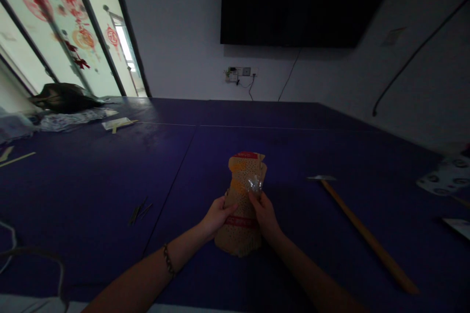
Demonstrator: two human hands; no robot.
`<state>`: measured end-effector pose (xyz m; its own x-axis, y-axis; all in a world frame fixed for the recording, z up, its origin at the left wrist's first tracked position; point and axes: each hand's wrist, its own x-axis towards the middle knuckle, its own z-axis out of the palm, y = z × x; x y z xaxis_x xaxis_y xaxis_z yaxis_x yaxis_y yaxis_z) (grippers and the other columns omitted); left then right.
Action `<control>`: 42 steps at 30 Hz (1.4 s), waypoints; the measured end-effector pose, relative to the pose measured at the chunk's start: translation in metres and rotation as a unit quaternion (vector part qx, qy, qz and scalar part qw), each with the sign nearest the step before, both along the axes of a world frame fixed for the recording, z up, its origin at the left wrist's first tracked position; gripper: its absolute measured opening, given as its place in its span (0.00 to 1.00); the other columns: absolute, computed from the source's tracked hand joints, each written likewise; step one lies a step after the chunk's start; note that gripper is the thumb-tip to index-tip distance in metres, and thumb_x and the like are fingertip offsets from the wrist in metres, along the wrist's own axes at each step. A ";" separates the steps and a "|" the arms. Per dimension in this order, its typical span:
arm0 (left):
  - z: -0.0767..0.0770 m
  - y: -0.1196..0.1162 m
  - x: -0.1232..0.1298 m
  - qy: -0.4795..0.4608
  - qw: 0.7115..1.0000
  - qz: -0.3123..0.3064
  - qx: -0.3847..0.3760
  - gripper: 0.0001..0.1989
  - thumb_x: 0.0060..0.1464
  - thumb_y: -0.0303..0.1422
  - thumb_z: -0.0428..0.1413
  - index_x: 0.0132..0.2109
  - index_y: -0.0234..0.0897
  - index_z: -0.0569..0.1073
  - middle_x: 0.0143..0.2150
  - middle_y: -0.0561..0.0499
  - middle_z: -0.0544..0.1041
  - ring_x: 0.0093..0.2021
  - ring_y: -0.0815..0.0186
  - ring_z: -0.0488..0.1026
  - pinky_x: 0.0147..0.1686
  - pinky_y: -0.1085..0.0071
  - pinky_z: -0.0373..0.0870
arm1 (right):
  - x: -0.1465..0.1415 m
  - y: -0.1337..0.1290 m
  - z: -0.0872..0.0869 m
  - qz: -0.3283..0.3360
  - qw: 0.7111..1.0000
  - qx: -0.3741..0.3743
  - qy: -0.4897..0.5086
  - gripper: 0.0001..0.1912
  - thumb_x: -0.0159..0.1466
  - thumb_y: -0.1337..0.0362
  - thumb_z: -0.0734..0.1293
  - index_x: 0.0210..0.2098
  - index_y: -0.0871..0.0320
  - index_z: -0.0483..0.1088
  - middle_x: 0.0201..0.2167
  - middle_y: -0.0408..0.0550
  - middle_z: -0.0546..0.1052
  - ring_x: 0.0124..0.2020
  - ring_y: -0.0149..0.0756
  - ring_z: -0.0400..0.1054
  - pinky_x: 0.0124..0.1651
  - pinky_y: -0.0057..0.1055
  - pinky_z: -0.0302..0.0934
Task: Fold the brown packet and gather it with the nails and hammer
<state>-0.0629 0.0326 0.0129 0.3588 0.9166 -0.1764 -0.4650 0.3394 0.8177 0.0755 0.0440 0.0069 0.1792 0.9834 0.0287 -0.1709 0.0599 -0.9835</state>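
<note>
The left hand (216, 217) and right hand (266, 214) gripped a brown packet (242, 205) by its two sides, thumbs on its front, over a purple surface (205, 161). From the packet, a hammer (362, 230) lay towards four o'clock and thin sticks (139, 212) lay loosely at nine. Farther off, a dark bundle (68, 98) sat at ten, wall sockets (246, 72) were at twelve and a black television (304, 2) hung at one.

Single view, head-worn camera. Looks from wearer's head over near side of purple surface (209, 156). Faces forward and down; far wall (176, 34) fills upper part, screen (304, 0) cut by top edge. Coverage wide. Left hand (216, 217), right hand (266, 214) close, below centre; wall well beyond.
</note>
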 end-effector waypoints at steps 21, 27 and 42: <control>0.047 0.004 -0.233 0.734 0.626 0.232 0.127 0.12 0.46 0.33 0.50 0.35 0.32 0.75 0.36 0.43 0.76 0.40 0.54 0.69 0.44 0.62 0.61 | 0.000 0.004 -0.005 0.043 0.991 -0.097 0.083 0.15 0.44 0.57 0.70 0.29 0.59 0.71 0.28 0.48 0.77 0.30 0.44 0.71 0.37 0.40 0.64; 0.026 0.008 -0.241 0.685 0.686 0.198 0.144 0.15 0.46 0.38 0.49 0.33 0.32 0.75 0.33 0.45 0.76 0.36 0.58 0.70 0.35 0.70 0.64 | 0.004 0.005 -0.010 0.056 0.994 -0.083 0.046 0.16 0.45 0.57 0.70 0.32 0.58 0.71 0.32 0.48 0.77 0.35 0.46 0.70 0.39 0.40 0.63; 0.024 0.004 -0.234 0.685 0.699 0.152 0.137 0.15 0.44 0.40 0.49 0.25 0.34 0.73 0.23 0.50 0.74 0.28 0.62 0.68 0.31 0.71 0.62 | 0.003 0.005 -0.010 0.041 0.995 -0.088 0.038 0.15 0.44 0.58 0.70 0.30 0.58 0.71 0.31 0.48 0.77 0.34 0.46 0.70 0.39 0.40 0.63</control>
<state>-0.2965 0.0363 0.0368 -0.1946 0.9803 0.0331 0.8013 0.1394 0.5818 0.0790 0.0491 -0.0036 0.0936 0.9832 -0.1567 -0.2430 -0.1300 -0.9613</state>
